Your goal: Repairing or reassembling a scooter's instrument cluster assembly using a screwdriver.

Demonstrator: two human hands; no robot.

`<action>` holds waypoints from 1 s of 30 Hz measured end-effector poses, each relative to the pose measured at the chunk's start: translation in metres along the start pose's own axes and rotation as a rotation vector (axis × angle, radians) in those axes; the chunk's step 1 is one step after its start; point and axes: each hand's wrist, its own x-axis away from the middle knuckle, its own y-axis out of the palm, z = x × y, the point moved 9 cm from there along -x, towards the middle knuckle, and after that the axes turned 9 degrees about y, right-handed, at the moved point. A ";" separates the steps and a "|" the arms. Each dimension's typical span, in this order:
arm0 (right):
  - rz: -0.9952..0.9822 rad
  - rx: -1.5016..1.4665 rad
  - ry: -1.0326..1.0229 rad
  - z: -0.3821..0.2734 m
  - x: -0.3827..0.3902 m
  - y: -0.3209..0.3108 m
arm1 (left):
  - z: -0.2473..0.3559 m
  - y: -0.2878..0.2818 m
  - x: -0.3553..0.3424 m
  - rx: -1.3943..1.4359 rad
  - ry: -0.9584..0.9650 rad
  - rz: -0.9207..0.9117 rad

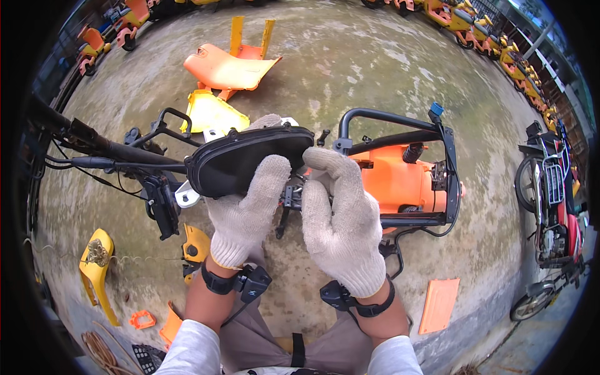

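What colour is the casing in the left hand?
The casing is black, clearest in the head view.

Seeing a red motorbike (551,236) on the right, yellow scooters (450,20) far back, and a flat orange panel (439,306) on the ground.

Just below my left hand (244,215), the black device (256,280) strapped there carries a small white mark (252,292) on its face, like a logo, with no word that I can make out. Just below my right hand (344,228) sits a second black device (337,296); any print on it is too small to tell. Around my hands I can read no other lettering or numbers.
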 end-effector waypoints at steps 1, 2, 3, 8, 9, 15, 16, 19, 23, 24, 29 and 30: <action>-0.010 -0.025 0.041 0.003 0.000 0.001 | 0.000 0.000 0.000 0.007 0.001 0.005; -0.027 -0.044 0.082 0.006 0.000 0.002 | 0.001 0.000 0.001 0.015 0.002 0.010; -0.044 -0.062 0.124 0.009 0.000 0.003 | 0.001 0.001 0.001 0.020 0.003 0.002; -0.004 -0.006 0.097 0.007 0.001 0.004 | -0.001 0.003 0.001 0.061 -0.006 -0.013; 0.002 0.010 0.060 0.005 0.001 0.004 | -0.002 0.002 0.001 0.052 -0.011 -0.011; 0.022 -0.152 0.030 0.005 0.001 -0.002 | -0.010 -0.015 -0.001 0.043 -0.086 0.127; 0.048 -0.157 0.040 0.007 0.000 -0.004 | -0.013 -0.017 -0.001 0.042 -0.123 0.136; 0.065 -0.140 -0.021 0.003 -0.002 -0.003 | -0.015 -0.020 -0.003 0.038 -0.123 0.147; 0.028 -0.054 -0.009 0.005 -0.003 0.001 | -0.006 -0.023 -0.006 0.010 0.012 0.166; 0.035 -0.043 -0.017 0.005 -0.003 0.001 | -0.004 -0.023 -0.006 0.008 0.033 0.165; 0.036 -0.045 -0.066 0.003 -0.002 0.000 | -0.002 -0.020 -0.008 0.019 0.068 0.141; 0.042 -0.043 -0.064 0.002 -0.002 0.001 | -0.002 -0.022 -0.007 -0.033 0.053 0.165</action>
